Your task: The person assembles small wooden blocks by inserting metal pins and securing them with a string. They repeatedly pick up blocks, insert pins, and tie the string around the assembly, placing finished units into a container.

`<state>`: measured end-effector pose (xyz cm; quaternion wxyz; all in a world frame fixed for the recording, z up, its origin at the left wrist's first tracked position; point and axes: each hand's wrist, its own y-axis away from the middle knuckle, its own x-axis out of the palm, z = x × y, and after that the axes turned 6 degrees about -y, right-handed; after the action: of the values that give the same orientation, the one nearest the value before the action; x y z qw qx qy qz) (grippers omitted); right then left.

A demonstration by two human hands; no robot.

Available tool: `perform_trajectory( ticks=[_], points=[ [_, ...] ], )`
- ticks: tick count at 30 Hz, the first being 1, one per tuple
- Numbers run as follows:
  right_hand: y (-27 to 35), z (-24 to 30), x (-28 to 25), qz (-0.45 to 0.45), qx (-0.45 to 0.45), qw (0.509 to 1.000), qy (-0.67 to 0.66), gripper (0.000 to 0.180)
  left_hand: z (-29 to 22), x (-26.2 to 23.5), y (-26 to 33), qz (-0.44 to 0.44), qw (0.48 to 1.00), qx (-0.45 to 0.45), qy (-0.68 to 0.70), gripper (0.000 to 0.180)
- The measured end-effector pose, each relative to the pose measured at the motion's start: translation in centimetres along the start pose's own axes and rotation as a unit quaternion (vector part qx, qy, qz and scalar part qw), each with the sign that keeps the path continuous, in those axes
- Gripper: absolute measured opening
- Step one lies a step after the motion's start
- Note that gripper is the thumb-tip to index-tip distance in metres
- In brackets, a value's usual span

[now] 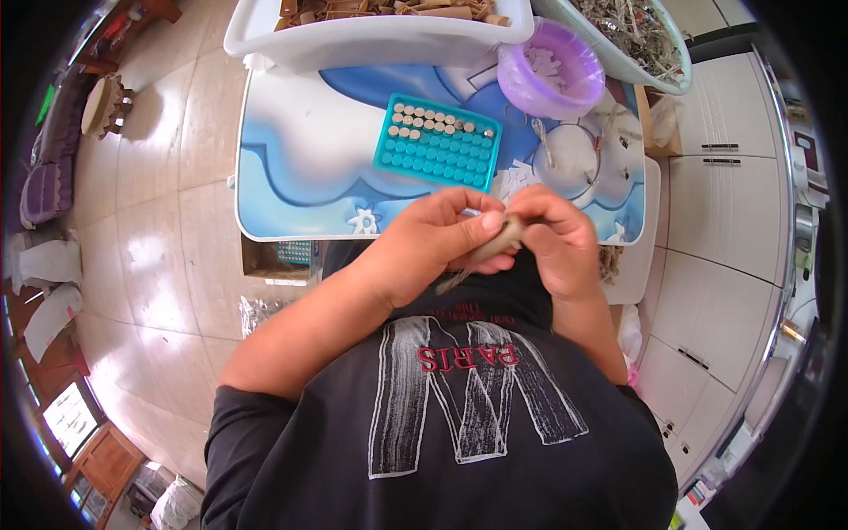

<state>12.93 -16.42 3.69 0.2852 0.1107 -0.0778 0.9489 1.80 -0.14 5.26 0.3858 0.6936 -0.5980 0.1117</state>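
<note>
My left hand (433, 243) and my right hand (556, 238) meet just in front of my chest, at the near edge of a small blue-and-white table (300, 150). Both grip a short tan paper roll (499, 240) held between the fingers; its lower end pokes out under my left hand. Beyond the hands a teal tray (437, 141) with rows of round holes lies on the table. Its far rows hold several tan rolls standing on end; the other holes look bare.
A white tub (371, 40) of tan cardboard pieces stands at the table's far edge. A purple bowl (552, 71) sits to the right, a pale basin (636, 40) of shredded scraps beyond it. White cabinets (724, 221) run along the right, tiled floor (159, 221) on the left.
</note>
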Motion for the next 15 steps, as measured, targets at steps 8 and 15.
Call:
perform_trajectory(
  ticks=[8, 15],
  points=[
    [7.2, 6.6, -11.8, -0.332, -0.134, 0.932, 0.049, 0.036, -14.9, -5.0, -7.3, -0.327, 0.594, 0.411, -0.61, 0.015],
    [15.4, 5.3, -22.4, -0.564, 0.061, 0.743, 0.354, 0.029, -20.1, -6.3, -9.3, -0.294, 0.511, 0.111, -0.8, 0.022]
  ],
)
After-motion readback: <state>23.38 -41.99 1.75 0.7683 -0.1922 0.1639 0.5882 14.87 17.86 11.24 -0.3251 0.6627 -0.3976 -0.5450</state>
